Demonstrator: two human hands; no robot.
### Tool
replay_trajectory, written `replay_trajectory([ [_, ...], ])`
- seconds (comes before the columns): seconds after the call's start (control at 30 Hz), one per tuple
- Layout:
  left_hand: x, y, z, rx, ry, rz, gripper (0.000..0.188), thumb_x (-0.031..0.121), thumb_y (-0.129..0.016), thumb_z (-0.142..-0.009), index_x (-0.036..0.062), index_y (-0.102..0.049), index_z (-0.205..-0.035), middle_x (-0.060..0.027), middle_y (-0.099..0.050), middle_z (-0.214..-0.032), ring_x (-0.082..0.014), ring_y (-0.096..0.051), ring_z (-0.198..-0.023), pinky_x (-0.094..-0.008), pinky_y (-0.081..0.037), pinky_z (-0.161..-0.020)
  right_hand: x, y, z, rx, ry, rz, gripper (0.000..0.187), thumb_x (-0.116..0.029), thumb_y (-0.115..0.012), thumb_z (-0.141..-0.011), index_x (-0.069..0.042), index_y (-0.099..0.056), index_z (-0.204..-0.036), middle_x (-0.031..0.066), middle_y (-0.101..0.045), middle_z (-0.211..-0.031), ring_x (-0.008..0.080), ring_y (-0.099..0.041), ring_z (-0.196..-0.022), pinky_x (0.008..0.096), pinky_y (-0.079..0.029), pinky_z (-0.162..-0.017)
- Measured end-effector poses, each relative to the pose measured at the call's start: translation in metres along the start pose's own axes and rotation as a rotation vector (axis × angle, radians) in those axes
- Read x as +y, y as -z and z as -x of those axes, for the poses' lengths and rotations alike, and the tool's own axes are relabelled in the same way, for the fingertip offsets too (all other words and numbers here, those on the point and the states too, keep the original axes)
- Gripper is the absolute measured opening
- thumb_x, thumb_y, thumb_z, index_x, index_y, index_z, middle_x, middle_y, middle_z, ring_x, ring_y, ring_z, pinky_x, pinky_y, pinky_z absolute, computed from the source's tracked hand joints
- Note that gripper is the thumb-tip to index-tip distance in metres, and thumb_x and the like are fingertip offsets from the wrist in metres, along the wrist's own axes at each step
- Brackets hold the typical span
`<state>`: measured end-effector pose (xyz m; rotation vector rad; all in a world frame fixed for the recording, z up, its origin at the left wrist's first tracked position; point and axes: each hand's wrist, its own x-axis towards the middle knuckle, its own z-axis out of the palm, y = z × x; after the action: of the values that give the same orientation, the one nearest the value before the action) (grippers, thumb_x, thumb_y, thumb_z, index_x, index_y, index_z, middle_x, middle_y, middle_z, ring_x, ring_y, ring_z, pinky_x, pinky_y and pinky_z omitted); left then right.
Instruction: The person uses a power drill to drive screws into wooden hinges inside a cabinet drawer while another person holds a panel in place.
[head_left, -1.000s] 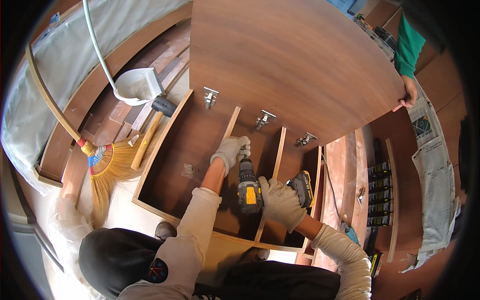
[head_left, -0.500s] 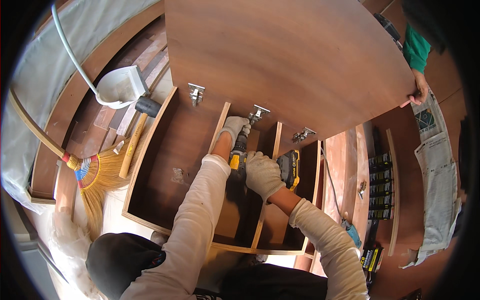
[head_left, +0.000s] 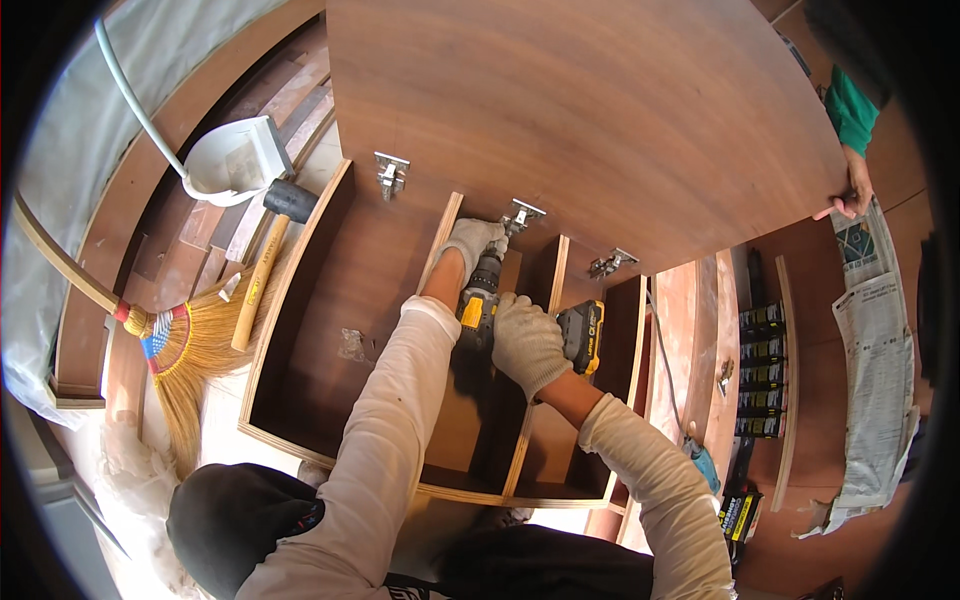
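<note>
Found right hand (head_left: 527, 342) wrapped around drill (head_left: 480, 300) inside cabinet (head_left: 300, 300), bit aimed at middle hinge (head_left: 522, 214), left fingers (head_left: 470, 238) pressed beside hinge, seemingly steadying it; door (head_left: 580, 110) propped open by co-worker's hand (head_left: 855, 195).

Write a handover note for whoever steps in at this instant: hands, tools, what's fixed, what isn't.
Left hand, gloved, steadies the middle hinge at the divider top.
Right hand, gloved, grips the cordless drill, its tip at that hinge.
Another person's hand holds the big door panel's far edge.
Three hinges sit on the panel; whether any is screwed to the cabinet cannot be told.
Mallet lies left.
</note>
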<state>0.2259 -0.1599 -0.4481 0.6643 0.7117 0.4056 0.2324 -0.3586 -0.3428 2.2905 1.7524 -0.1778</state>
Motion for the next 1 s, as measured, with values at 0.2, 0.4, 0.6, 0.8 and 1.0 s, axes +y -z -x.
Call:
replay_trajectory([
  [0.2,0.001,0.0,-0.005,0.009,0.008,-0.051,0.008,0.005,-0.065,-0.097,-0.0026,-0.068,-0.097,-0.0108,-0.068,-0.079,-0.0201,-0.064,-0.063,-0.035,-0.054,-0.057,-0.003,-0.005,-0.004,-0.012,-0.024,-0.064,0.043,-0.012,-0.073,-0.08,0.008,-0.056,-0.115,0.0241,-0.065,-0.104,0.0384,-0.073,-0.093,0.0452,-0.061,-0.077],
  [0.4,0.004,0.001,-0.013,0.0,0.038,-0.11,0.009,0.005,-0.064,-0.097,-0.0031,-0.068,-0.1,-0.0107,-0.068,-0.082,-0.0187,-0.064,-0.066,-0.033,-0.056,-0.06,-0.007,-0.008,-0.008,0.025,-0.039,-0.092,0.041,-0.012,-0.07,-0.082,0.008,-0.056,-0.115,0.0237,-0.065,-0.103,0.038,-0.074,-0.092,0.0443,-0.061,-0.076],
  [0.6,0.006,0.004,-0.013,0.012,0.04,-0.138,0.01,0.006,-0.063,-0.098,-0.0021,-0.068,-0.101,-0.01,-0.068,-0.082,-0.0184,-0.064,-0.066,-0.0329,-0.056,-0.059,-0.007,-0.005,-0.009,0.012,-0.023,-0.057,0.039,-0.011,-0.069,-0.082,0.008,-0.056,-0.113,0.0235,-0.065,-0.102,0.0367,-0.074,-0.091,0.0434,-0.062,-0.073],
  [0.8,0.007,-0.001,-0.004,0.022,0.032,-0.08,0.011,0.008,-0.063,-0.098,-0.0012,-0.069,-0.101,-0.0094,-0.068,-0.081,-0.018,-0.064,-0.065,-0.0332,-0.056,-0.059,-0.004,-0.008,-0.008,0.029,-0.016,-0.053,0.039,-0.011,-0.07,-0.081,0.008,-0.056,-0.113,0.0235,-0.065,-0.103,0.0359,-0.074,-0.091,0.0435,-0.062,-0.073],
  [1.0,0.005,0.0,-0.009,0.054,0.056,-0.067,0.012,0.011,-0.063,-0.099,0.0002,-0.069,-0.098,-0.0091,-0.069,-0.08,-0.0184,-0.064,-0.062,-0.0336,-0.056,-0.057,-0.004,-0.009,-0.008,0.015,-0.005,0.001,0.041,-0.012,-0.073,-0.081,0.008,-0.056,-0.113,0.023,-0.065,-0.102,0.0358,-0.074,-0.09,0.0435,-0.062,-0.073],
])
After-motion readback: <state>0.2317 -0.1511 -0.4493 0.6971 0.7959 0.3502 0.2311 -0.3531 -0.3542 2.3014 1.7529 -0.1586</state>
